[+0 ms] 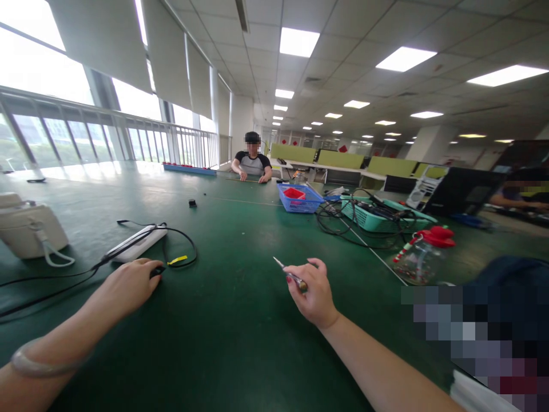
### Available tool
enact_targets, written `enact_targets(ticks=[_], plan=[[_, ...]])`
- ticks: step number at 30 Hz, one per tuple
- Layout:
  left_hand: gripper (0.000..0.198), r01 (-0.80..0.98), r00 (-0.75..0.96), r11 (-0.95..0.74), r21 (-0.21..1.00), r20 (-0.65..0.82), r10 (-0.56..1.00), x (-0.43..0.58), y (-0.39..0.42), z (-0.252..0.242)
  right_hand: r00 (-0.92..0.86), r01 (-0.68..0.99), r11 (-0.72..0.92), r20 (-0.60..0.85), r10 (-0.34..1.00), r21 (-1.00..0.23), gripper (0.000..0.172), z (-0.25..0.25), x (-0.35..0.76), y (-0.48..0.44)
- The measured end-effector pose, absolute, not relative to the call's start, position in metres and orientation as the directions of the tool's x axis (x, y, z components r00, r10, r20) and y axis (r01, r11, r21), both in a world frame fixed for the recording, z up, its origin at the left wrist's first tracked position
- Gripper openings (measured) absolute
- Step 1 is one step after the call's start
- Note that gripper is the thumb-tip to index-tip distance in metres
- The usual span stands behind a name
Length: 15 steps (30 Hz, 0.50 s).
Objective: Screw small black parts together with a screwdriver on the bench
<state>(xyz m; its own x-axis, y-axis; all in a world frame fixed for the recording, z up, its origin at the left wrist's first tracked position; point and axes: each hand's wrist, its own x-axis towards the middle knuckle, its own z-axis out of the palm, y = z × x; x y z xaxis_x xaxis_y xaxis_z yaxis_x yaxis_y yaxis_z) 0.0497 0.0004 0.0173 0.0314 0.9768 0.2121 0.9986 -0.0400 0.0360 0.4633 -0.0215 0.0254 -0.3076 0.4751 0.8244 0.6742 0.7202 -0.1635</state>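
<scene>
My right hand (pixel 315 294) is closed around a small screwdriver-like tool (pixel 295 278), its thin metal tip pointing up and left above the green table (pixel 240 343). My left hand (pixel 132 286) is lowered at the table on the left, its fingers closed on a small black object (pixel 158 271) that they partly cover. Just behind this hand lies a white power strip (pixel 139 243) with a black cable looped around it, a yellow tag (pixel 178 260) on the loop.
A beige bag (pixel 32 229) stands at the left. Behind are a small black piece (pixel 193 203), a blue basket (pixel 300 200), a teal basket (pixel 373 217) with tangled cables and a red-lidded jar (pixel 422 257). A person (pixel 252 160) sits at the far end.
</scene>
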Motion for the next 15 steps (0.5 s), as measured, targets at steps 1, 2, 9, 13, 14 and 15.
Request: enact_targets(ticks=[1, 2, 9, 13, 14, 15], plan=[[0.052, 0.999, 0.021, -0.026, 0.020, 0.203, 0.979, 0.050, 0.000, 0.018, -0.261, 0.710, 0.688, 0.852, 0.454, -0.149, 0.016, 0.026, 0.464, -0.022], [0.052, 1.000, 0.012, -0.013, 0.003, 0.195, 0.981, 0.051, 0.000, 0.018, -0.213, 0.744, 0.653, 0.876, 0.432, -0.141, 0.015, 0.026, 0.465, -0.021], [0.050, 0.999, -0.007, 0.013, -0.032, 0.183, 0.983, 0.052, 0.000, 0.018, -0.049, 0.844, 0.496, 0.890, 0.454, -0.206, 0.020, 0.024, 0.476, -0.009], [0.051, 1.000, -0.012, 0.013, -0.009, 0.187, 0.982, 0.051, -0.001, 0.019, -0.034, 0.855, 0.485, 0.913, 0.408, -0.185, 0.024, 0.021, 0.478, -0.008], [0.051, 1.000, -0.012, 0.013, -0.006, 0.185, 0.983, 0.051, -0.002, 0.020, -0.035, 0.853, 0.491, 0.920, 0.391, -0.177, 0.025, 0.021, 0.478, -0.009], [0.051, 1.000, -0.011, 0.013, -0.007, 0.181, 0.983, 0.051, -0.002, 0.020, -0.038, 0.850, 0.498, 0.925, 0.378, -0.169, 0.026, 0.021, 0.477, -0.011]])
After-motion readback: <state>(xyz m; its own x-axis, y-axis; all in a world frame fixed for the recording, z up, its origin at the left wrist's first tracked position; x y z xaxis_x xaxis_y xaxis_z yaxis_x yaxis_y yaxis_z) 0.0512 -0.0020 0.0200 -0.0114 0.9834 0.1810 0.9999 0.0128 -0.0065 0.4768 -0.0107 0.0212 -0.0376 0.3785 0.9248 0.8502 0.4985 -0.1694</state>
